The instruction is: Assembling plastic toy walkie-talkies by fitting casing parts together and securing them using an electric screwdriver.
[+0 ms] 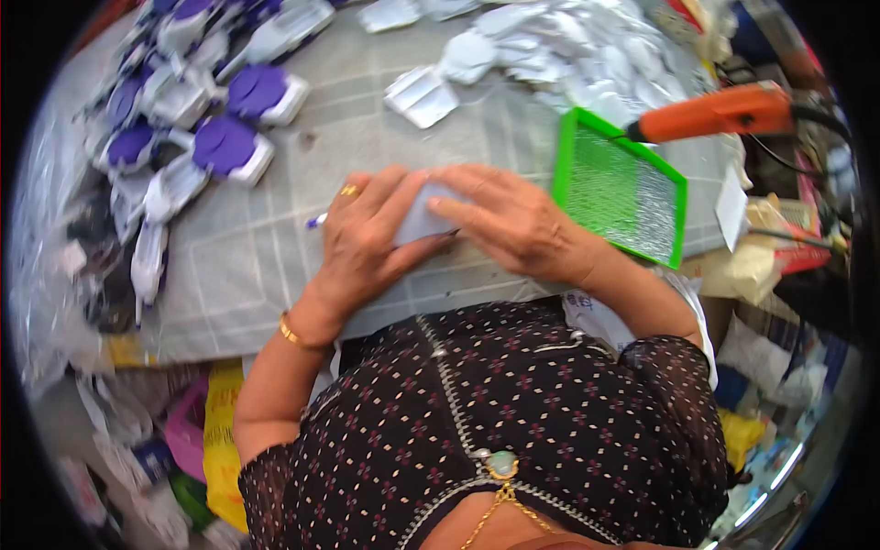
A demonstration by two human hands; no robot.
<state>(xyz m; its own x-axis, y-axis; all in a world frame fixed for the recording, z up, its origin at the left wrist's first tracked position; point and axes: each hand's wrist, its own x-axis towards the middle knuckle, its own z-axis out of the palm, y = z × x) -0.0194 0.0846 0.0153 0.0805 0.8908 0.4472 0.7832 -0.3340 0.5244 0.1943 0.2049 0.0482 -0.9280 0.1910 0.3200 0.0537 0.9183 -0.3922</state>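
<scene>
Close to the table's front edge, both my hands are around a white plastic housing (423,216). My left hand (367,229) wraps its left side, fingers over the top and thumb along the near edge. From the other side my right hand (518,220) presses on it with bent fingers. A small white and purple tip (316,221) sticks out left of my left hand; it seems to be part of the same piece. Most of the housing is hidden under my fingers. Beyond my hands lies a loose white plastic shell (422,96).
Several white pieces with purple round parts (225,145) are heaped at the left. A pile of white shells (568,46) lies at the back. On the right, a green tray (566,165) holds small silvery parts, with an orange electric screwdriver (715,112) reaching over its far corner.
</scene>
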